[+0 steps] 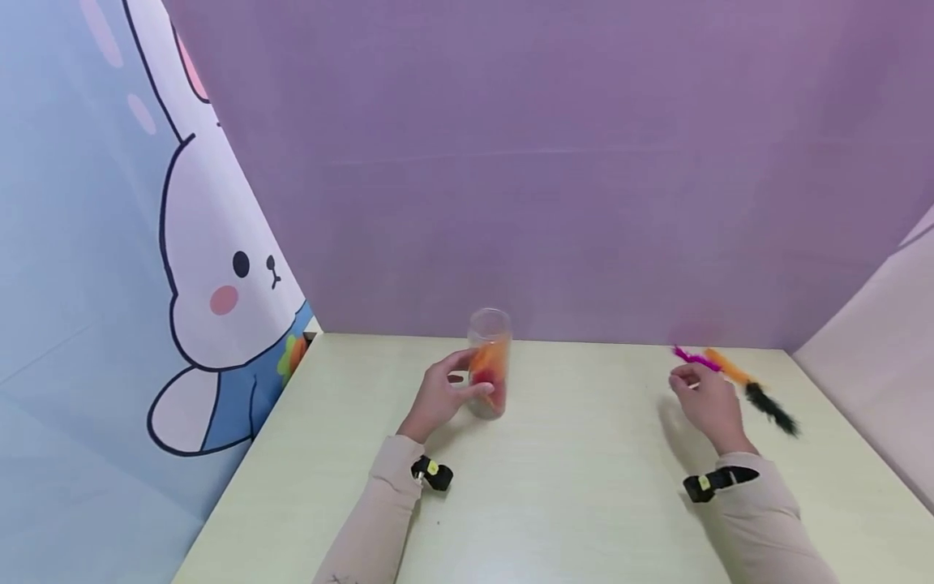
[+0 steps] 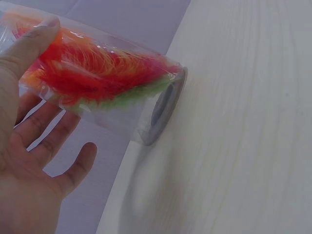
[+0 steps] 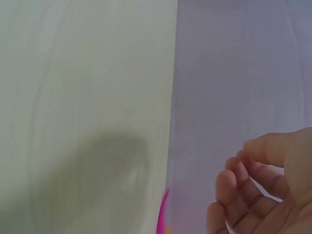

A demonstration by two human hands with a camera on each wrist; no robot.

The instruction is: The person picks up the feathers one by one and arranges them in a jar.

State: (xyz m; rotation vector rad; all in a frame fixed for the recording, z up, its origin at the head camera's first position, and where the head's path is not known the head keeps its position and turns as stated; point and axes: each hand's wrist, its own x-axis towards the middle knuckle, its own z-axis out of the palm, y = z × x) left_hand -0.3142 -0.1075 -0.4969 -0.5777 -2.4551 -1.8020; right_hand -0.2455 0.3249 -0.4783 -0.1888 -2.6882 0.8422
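Observation:
A clear cylindrical jar (image 1: 490, 326) stands upright on the table, with fluffy coloured feathers (image 2: 102, 70) in red, orange, pink and green inside it. My left hand (image 1: 443, 395) holds the jar from its left side, thumb across the near wall and some fingers behind it; the little finger sticks out free. To the right, my right hand (image 1: 708, 407) hovers with loosely bent fingers, thumb tip close to the index finger, and nothing visible between them. Just beyond it lie a magenta feather (image 1: 696, 358), an orange feather (image 1: 726, 367) and a black feather (image 1: 772, 408).
The pale wooden table (image 1: 569, 487) ends at a purple backdrop (image 1: 554, 203) just behind the jar. A blue panel with a cartoon rabbit (image 1: 219, 284) borders the left side, and a pale cloth (image 1: 876, 349) hangs at the right.

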